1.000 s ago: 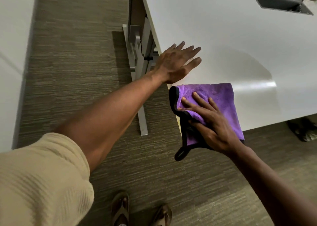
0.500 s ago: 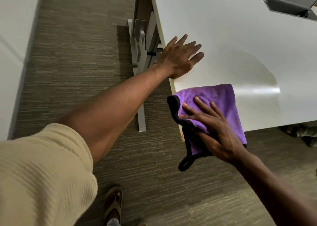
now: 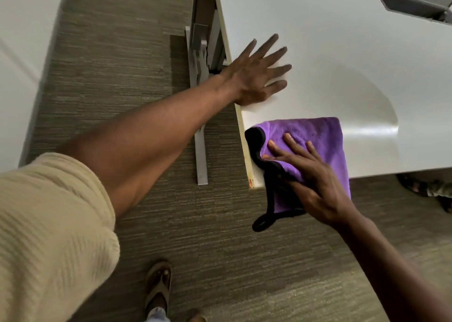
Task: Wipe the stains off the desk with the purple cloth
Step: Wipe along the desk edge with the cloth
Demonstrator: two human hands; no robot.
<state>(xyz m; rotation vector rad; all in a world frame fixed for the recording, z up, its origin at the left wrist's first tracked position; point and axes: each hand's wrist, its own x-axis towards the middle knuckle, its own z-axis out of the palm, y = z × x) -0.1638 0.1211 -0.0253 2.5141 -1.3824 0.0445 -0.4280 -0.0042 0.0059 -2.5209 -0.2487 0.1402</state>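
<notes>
At the near corner of the white desk (image 3: 342, 52), my right hand (image 3: 315, 182) lies flat with fingers spread on the purple cloth (image 3: 315, 133), pressing it to the top rather than gripping it. Since a second ago the cloth has barely shifted: it sits on the same corner, its black-edged side (image 3: 256, 145) and hanging loop (image 3: 263, 222) drooping off the front edge. My left hand (image 3: 256, 77) is open, fingers splayed, palm down near the desk's left edge just beyond the cloth; earlier it was lifted with the fingers closer together, and now it looks lower and flatter, though I cannot tell whether it touches the surface. One sandalled foot (image 3: 159, 282) shows below, where two showed a second ago.

A small orange-brown mark (image 3: 250, 182) sits on the corner's edge banding. The desktop is glossy, with a curved sheen right of the cloth, and a grey cable hatch (image 3: 413, 1) stands open at the far right. Beneath is brown striped carpet (image 3: 122, 77), a grey metal desk leg (image 3: 200, 150) and a white wall (image 3: 24, 52) at left.
</notes>
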